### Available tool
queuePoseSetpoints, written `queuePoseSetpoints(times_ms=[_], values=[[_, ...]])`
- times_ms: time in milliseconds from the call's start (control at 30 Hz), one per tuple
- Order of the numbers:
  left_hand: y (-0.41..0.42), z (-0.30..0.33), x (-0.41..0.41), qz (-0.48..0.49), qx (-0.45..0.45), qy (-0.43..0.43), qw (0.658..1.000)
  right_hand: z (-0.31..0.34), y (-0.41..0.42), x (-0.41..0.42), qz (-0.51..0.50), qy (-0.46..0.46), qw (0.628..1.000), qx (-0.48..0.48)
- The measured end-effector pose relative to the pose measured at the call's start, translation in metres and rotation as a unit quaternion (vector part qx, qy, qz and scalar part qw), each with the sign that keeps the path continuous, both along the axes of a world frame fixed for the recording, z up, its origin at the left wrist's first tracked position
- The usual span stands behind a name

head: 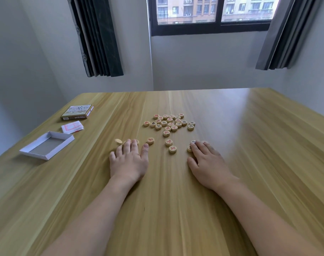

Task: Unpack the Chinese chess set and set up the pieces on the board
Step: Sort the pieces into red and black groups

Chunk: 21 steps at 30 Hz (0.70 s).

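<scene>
White tray [46,145]: at about 9 o'clock from the hands, near the table's left edge; an open shallow box half with a grey floor, nothing lying in it.
Folded board [72,127]: a white sheet with red lines, still folded, just beyond the tray at its 1 o'clock, apart from it.
Box lid [77,111]: brown-and-cream printed cover, lying flat printed face up at 12 o'clock from the folded board; what is under it cannot be told.
Table [249,145]: light wood grain, bearing everything here.
Left hand [129,159]: palm down on the table, fingers straight and spread, gripping nothing; its fingertips touch a few loose pieces, one showing at the middle finger's tip.
Blurred piece [118,141]: at 11 o'clock from the left hand, tilted and smeared; whether it touches the table cannot be told.
Piece cluster [169,122]: round wooden discs with red or black characters, lying flat and close together at 12 o'clock between the two hands; none sits in a container.
Stray pieces [172,149]: three red-marked discs between the hands, nearer than the cluster.
Right hand [206,163]: palm down, fingers straight, holding nothing; fingertips rest on two or three pieces at its 12 o'clock.
</scene>
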<state>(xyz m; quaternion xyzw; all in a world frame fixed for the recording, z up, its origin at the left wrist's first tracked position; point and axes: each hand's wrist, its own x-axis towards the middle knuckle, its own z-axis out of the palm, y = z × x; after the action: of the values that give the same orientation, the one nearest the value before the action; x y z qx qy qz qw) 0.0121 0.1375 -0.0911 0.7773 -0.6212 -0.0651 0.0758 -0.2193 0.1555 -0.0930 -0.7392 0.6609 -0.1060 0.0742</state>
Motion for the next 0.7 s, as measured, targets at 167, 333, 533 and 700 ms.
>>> queuePoseSetpoints(times_ms=[167,333,533,700], values=[[0.017,0.002,0.002,-0.014,0.000,0.002,1.000,-0.003,0.029,0.006,-0.008,0.006,1.000,0.004],[0.029,0.001,0.001,-0.032,-0.031,0.038,0.998,-0.003,0.054,0.020,0.015,0.011,1.000,-0.001],[0.051,-0.002,-0.008,-0.139,-0.028,0.047,0.989,-0.001,0.060,0.021,0.030,0.012,0.999,-0.017],[0.060,0.002,-0.020,-0.242,-0.013,0.073,0.967,-0.003,0.059,0.021,0.050,0.016,0.998,-0.045]])
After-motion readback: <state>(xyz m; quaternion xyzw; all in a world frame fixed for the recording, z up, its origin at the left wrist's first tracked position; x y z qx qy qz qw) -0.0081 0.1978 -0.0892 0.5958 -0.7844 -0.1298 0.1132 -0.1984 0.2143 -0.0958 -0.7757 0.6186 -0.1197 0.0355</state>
